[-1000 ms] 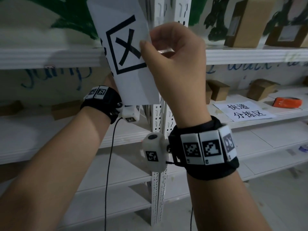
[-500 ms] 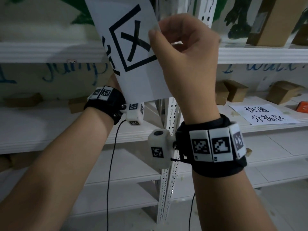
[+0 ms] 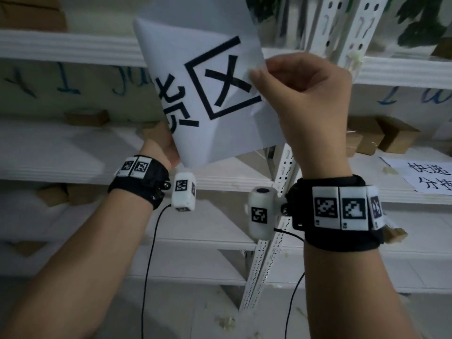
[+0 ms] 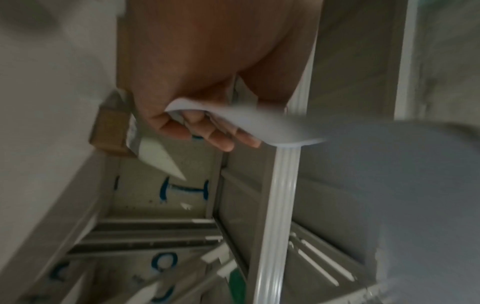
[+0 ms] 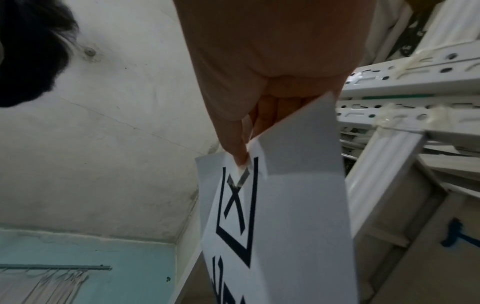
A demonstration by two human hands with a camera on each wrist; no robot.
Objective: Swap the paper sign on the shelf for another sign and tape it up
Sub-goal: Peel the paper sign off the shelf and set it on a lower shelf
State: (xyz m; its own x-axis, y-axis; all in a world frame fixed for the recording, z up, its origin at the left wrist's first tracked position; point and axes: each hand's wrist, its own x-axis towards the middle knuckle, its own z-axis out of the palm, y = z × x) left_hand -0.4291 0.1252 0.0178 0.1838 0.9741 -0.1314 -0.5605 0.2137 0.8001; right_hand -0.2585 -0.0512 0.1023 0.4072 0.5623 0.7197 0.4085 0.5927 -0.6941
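Observation:
I hold a white paper sign (image 3: 215,94) printed with large black characters, tilted in the air in front of the white metal shelf (image 3: 61,48). My right hand (image 3: 300,94) pinches its right edge between thumb and fingers; the right wrist view shows the sign (image 5: 280,216) with a clear strip of tape (image 5: 241,179) at the thumb tip. My left hand (image 3: 159,143) grips the sign's lower left part from behind, mostly hidden by the paper. In the left wrist view its fingers (image 4: 207,131) curl round the bent sheet (image 4: 259,123). A second paper sign (image 3: 425,174) lies flat on a shelf at the right.
A perforated white upright post (image 3: 276,216) stands just behind my hands. Small cardboard boxes (image 3: 381,138) sit on the right shelf and another box (image 3: 85,117) on the left. Blue writing marks the wall behind the shelves. Scraps lie on the floor below.
The sign has tilted further and come away from the post, showing a second printed character. Both hands keep their hold. My head has moved, shifting the view left and down.

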